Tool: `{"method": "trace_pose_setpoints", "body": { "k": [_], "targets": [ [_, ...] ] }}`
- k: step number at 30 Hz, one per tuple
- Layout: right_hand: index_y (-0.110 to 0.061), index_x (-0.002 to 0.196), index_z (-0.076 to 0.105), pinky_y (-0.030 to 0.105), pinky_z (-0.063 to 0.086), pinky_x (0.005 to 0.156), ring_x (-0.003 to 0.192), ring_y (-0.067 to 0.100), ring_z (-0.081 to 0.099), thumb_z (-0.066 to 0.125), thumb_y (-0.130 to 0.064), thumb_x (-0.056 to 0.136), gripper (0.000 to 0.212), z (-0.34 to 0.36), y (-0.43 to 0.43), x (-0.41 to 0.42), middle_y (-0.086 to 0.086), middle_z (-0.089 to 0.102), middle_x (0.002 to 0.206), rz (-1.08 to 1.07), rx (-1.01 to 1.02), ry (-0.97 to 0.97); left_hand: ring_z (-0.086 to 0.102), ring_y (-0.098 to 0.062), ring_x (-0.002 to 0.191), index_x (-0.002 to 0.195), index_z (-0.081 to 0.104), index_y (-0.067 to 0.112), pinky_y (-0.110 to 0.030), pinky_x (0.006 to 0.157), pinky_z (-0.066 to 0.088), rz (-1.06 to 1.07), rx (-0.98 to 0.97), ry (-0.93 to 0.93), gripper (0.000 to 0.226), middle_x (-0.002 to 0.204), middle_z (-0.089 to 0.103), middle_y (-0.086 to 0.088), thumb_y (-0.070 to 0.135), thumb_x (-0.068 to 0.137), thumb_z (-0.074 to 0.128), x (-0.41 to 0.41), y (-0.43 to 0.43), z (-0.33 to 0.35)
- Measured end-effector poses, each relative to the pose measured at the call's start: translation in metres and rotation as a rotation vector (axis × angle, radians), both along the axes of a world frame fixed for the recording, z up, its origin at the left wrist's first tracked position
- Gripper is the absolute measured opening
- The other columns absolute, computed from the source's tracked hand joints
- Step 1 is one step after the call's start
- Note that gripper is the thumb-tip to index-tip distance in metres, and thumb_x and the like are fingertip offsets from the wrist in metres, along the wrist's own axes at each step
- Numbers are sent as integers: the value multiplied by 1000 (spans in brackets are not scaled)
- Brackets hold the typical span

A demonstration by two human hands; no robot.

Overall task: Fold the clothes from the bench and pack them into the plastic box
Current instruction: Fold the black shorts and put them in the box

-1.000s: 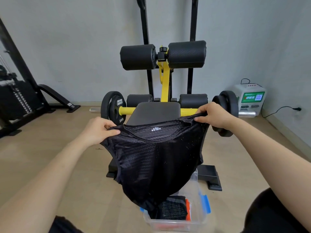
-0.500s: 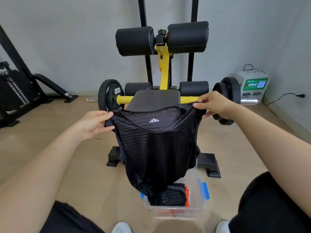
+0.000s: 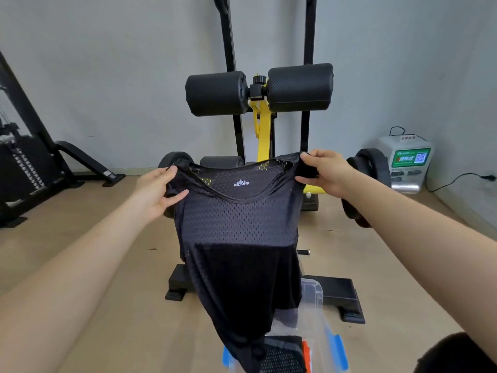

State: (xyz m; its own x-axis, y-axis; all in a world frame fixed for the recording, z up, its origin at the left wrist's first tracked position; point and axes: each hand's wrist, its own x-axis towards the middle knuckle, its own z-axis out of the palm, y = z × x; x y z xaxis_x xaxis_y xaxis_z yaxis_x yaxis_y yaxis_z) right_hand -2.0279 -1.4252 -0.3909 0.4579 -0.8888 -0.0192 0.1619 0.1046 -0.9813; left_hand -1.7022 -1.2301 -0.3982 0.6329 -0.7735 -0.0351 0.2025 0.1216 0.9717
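- Head view: our left hand [image 3: 158, 189] pinches one shoulder of the black mesh shirt [image 3: 239, 224], and our right hand [image 3: 326, 170] is curled round the other shoulder.
- The shirt drapes over the seat of the bench [image 3: 262, 130], and its hem hangs down over the plastic box [image 3: 313, 294] on the floor, where folded clothes [image 3: 282, 356] already lie.
- We judge this to be the laying-out step before folding. Next the shirt needs smoothing flat, its sides turned in, then doubling up to fit the box.
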Motion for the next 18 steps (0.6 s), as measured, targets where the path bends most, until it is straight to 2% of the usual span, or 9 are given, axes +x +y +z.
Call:
{"method": "trace_pose_setpoints", "body": {
  "k": [5,9,15,18],
  "targets": [
    [-10,71,55,39,62,74,102,29,60,67,-13,93,25,1,-41,34,13,56,101,-127,-57,72,63,-18,112,105,69,8,-36,88,58,152,46,-170,13,121,68,-10,18,96,66,19,-48,2],
    [-11,72,55,41,61,80,95,23,60,66,-13,93,24,-2,-76,59,7,56,91,-191,-128,132,62,-13,104,91,69,14,-32,94,55,166,85,-267,9,103,68,0,18,98,64,38,-90,4],
    [-12,69,51,43,60,83,91,22,60,63,-13,95,28,-11,-142,97,6,57,84,-207,-202,248,60,-8,97,85,65,15,-24,86,54,169,123,-350,14,96,62,2,20,98,64,78,-164,1],
    [-12,71,52,42,60,83,94,23,61,63,-14,95,27,-15,-175,113,7,58,85,-221,-244,270,61,-7,93,83,64,15,-27,91,54,176,126,-383,16,94,63,1,20,98,64,99,-199,-8]
  ]
}}
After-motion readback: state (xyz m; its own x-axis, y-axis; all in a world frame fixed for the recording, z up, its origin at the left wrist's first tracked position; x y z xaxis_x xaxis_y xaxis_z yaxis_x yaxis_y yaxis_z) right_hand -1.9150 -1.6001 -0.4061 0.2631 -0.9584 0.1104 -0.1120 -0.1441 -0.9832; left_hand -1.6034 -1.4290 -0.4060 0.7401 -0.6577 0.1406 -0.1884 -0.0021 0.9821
